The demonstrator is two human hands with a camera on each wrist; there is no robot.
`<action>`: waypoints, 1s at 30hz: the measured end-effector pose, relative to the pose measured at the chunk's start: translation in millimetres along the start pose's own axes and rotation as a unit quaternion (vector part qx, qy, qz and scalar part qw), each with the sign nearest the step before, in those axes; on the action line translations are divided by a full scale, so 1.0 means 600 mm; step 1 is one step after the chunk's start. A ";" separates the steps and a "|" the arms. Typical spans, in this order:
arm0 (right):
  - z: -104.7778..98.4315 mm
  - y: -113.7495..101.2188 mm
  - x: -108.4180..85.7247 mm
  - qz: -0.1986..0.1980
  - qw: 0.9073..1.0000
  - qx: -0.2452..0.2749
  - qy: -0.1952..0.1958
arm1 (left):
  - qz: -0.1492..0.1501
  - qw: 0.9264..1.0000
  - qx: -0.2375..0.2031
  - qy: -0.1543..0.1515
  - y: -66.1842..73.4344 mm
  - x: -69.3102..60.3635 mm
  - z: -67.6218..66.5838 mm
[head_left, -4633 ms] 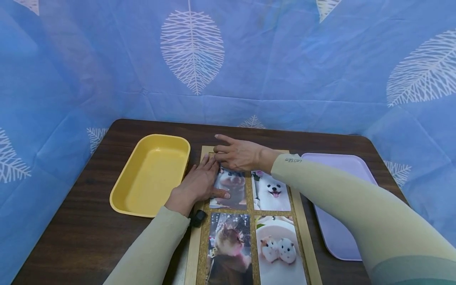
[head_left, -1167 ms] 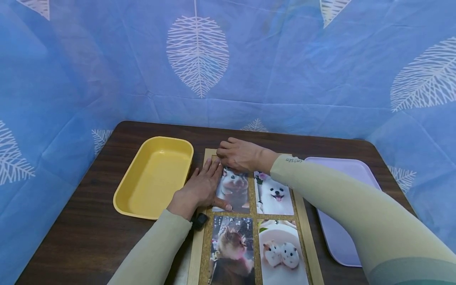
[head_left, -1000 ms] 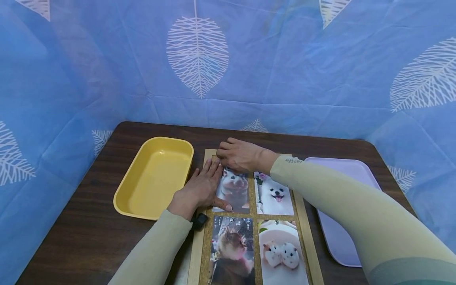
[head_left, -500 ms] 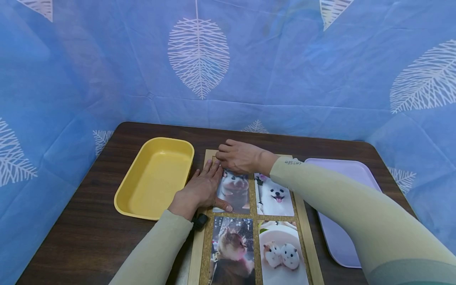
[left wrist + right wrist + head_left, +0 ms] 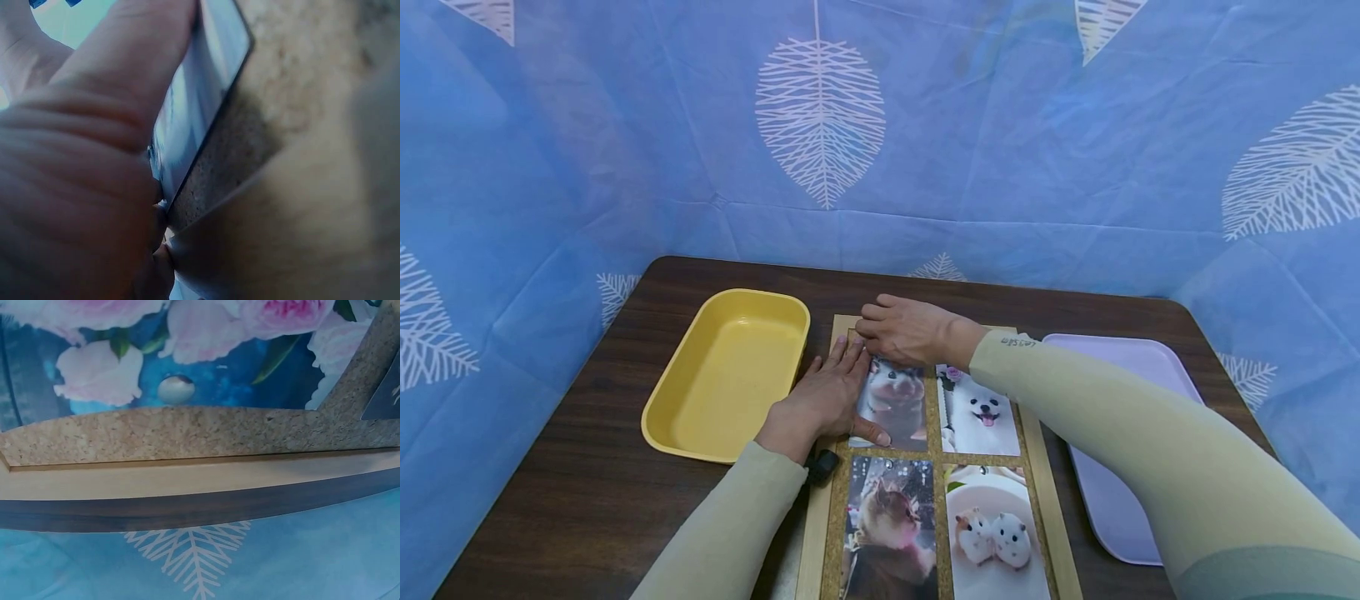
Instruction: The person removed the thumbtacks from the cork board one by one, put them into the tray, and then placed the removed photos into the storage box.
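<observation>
A wood-framed cork board (image 5: 1049,508) lies on the table with several animal photos on it. My left hand (image 5: 822,400) rests with straight, spread fingers along the left edge of the upper left photo (image 5: 891,396), thumb across its lower part. In the left wrist view that photo (image 5: 206,81) lies under the hand, against bare cork. Over the photo's top edge is my right hand (image 5: 912,332), fingers curled down; its fingertips and anything between them are hidden. To its right is a white dog photo (image 5: 983,410); the right wrist view shows a round silver thumbtack (image 5: 176,389) near its top edge.
Below are a cat photo (image 5: 889,521) and a hamster photo (image 5: 1000,575), each with a tack at the top. A yellow tray (image 5: 722,375) stands left of the board. A pale purple tray (image 5: 1123,492) lies right, partly under my right arm.
Several seconds ago my right fingers were stretched out over the photo's top; they have since curled down. In the last second both hands stay in place, and the view shifts only slightly.
</observation>
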State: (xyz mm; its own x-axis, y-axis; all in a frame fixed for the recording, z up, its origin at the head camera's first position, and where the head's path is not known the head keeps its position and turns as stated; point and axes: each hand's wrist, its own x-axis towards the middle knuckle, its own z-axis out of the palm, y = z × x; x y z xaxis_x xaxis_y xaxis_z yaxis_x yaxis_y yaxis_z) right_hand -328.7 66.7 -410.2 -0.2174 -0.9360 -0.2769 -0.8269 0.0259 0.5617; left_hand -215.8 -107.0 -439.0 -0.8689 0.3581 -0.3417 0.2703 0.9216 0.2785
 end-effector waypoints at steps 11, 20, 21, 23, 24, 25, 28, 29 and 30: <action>0.000 0.002 -0.001 0.001 1.000 -0.001 0.008 | 0.000 1.000 -0.002 -0.002 -0.001 0.000 0.000; 0.003 0.001 0.000 0.007 1.000 0.024 0.008 | 0.001 1.000 -0.002 -0.004 -0.001 0.001 0.000; 0.003 0.001 0.000 0.007 1.000 0.024 0.009 | 0.001 1.000 -0.002 -0.004 -0.001 0.001 0.000; 0.004 0.000 -0.001 0.007 1.000 0.024 0.014 | 0.001 1.000 -0.001 -0.004 0.000 0.001 0.000; 0.004 0.000 -0.001 0.007 1.000 0.024 0.017 | 0.001 1.000 -0.001 -0.004 0.000 0.001 0.000; 0.004 0.000 -0.001 0.007 1.000 0.023 0.019 | 0.001 1.000 -0.001 -0.004 0.000 0.001 0.000; 0.005 -0.001 -0.001 0.006 0.999 0.023 0.024 | 0.001 1.000 -0.002 -0.003 0.000 0.000 0.000; 0.005 -0.001 -0.001 0.006 0.999 0.022 0.024 | 0.001 1.000 -0.002 -0.003 0.000 0.000 -0.001; 0.005 -0.001 -0.001 0.006 0.999 0.022 0.023 | 0.001 1.000 -0.003 -0.004 0.000 0.000 -0.001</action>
State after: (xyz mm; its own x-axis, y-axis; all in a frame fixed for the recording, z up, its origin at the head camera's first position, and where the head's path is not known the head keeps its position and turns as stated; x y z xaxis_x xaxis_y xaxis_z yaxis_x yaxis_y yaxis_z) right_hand -329.6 68.3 -412.8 -0.2034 -0.9510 -0.2330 -0.8466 0.0513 0.5297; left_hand -216.2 -107.0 -438.7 -0.8654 0.3611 -0.3474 0.2700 0.9201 0.2839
